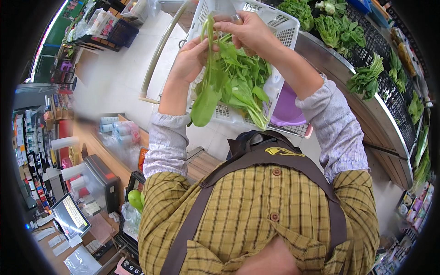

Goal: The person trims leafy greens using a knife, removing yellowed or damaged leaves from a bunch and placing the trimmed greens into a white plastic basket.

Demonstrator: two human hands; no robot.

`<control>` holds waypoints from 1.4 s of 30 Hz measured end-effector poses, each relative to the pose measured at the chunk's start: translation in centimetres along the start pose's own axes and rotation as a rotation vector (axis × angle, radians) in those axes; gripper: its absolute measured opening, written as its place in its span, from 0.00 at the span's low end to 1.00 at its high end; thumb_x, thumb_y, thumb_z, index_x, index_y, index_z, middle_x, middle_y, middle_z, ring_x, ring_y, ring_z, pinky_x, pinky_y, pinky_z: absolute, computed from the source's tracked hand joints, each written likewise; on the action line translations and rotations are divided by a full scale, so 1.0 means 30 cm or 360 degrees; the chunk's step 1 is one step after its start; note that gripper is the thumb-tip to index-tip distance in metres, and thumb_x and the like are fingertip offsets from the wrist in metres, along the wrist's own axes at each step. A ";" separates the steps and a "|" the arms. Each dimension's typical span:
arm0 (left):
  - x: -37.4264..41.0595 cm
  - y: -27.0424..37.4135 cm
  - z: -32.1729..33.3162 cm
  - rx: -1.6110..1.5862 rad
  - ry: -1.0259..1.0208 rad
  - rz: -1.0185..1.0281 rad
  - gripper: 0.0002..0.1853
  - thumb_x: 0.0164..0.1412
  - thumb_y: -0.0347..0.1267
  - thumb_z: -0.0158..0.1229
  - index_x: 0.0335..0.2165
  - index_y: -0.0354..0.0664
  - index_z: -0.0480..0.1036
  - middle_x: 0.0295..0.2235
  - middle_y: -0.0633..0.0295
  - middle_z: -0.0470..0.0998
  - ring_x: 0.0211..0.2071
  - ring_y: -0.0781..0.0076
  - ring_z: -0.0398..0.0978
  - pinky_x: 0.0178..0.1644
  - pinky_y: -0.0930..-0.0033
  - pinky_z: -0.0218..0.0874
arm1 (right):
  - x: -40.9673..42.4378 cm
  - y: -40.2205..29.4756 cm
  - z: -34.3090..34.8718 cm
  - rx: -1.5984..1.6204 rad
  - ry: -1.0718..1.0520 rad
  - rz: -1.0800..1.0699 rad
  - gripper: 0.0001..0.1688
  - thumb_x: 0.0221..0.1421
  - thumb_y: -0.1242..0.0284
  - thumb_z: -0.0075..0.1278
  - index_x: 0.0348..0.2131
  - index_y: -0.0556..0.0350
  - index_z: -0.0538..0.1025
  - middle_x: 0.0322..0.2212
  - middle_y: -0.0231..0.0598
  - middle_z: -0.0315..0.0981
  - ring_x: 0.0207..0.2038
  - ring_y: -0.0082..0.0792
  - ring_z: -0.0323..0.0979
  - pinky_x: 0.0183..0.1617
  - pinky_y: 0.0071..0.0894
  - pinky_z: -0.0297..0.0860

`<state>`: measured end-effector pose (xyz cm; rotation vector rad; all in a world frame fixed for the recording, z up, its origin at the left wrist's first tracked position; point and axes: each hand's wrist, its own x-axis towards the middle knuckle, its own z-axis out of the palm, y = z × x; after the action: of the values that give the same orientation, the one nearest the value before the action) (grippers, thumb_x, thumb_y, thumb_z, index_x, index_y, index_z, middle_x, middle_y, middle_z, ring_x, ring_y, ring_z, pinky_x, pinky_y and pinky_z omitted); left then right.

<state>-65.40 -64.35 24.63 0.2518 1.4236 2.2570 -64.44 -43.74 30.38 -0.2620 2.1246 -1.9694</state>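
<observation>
My left hand (pixel 191 59) grips the stems of a few long-leaved greens (pixel 206 106), whose broad leaves hang down toward me. Close beside it, my right hand (pixel 252 31) is closed on what looks like a knife (pixel 235 18) with a metal collar; its blade is blurred. The thumb and fingers of that hand are right at the stem ends. Below both hands stands a white perforated plastic basket (pixel 291 29). A heap of loose leafy greens (pixel 245 84) lies in it, some pale stems resting over the near rim.
A purple basin (pixel 288 105) sits beside the basket. On the right, a display stand (pixel 381 123) carries bunches of greens (pixel 367 77). A curved bar (pixel 161 51) rises left of the basket. Farther left are a wooden counter (pixel 92 134) with bag rolls and a screen (pixel 70 216).
</observation>
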 end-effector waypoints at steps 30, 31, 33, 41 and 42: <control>-0.060 -0.162 0.068 0.0029 0.0650 -0.0104 0.13 0.59 0.31 0.53 0.41 0.37 0.72 0.20 0.69 0.71 0.17 0.85 0.65 0.19 0.82 0.57 | 0.009 0.278 -0.013 -0.1035 0.0401 -0.0420 0.15 0.51 0.62 0.52 0.30 0.55 0.75 0.24 0.42 0.73 0.28 0.42 0.73 0.32 0.38 0.67; -0.059 -0.162 0.067 0.0015 0.0650 -0.0106 0.13 0.59 0.31 0.53 0.42 0.37 0.72 0.20 0.69 0.71 0.17 0.85 0.65 0.19 0.82 0.56 | -0.011 0.266 -0.011 -0.1032 0.0316 -0.0290 0.15 0.51 0.61 0.52 0.30 0.56 0.75 0.23 0.44 0.73 0.28 0.42 0.73 0.32 0.38 0.67; -0.053 -0.161 0.070 -0.0010 0.0637 -0.0112 0.13 0.59 0.32 0.53 0.42 0.37 0.72 0.20 0.69 0.71 0.17 0.85 0.65 0.19 0.82 0.56 | -0.021 0.296 -0.007 -0.0991 0.0251 -0.0254 0.15 0.51 0.62 0.52 0.30 0.57 0.75 0.22 0.46 0.74 0.27 0.45 0.73 0.31 0.39 0.67; -0.027 -0.168 0.081 0.0019 0.0560 -0.0161 0.14 0.59 0.32 0.53 0.43 0.40 0.72 0.20 0.70 0.70 0.16 0.85 0.63 0.18 0.83 0.54 | -0.028 0.374 -0.012 -0.1030 0.0324 -0.0362 0.15 0.52 0.64 0.51 0.27 0.59 0.72 0.19 0.49 0.71 0.23 0.50 0.71 0.27 0.40 0.65; -0.027 -0.168 0.083 0.0033 0.0572 -0.0174 0.14 0.59 0.32 0.53 0.44 0.41 0.72 0.20 0.70 0.70 0.15 0.86 0.62 0.18 0.83 0.54 | -0.030 0.371 -0.011 -0.1045 0.0331 -0.0358 0.15 0.52 0.64 0.51 0.27 0.59 0.72 0.19 0.49 0.72 0.24 0.50 0.71 0.27 0.41 0.65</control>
<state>-62.31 -60.92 21.34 -0.2331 1.5924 2.2766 -63.38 -42.27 19.37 -0.4347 2.9448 -1.3721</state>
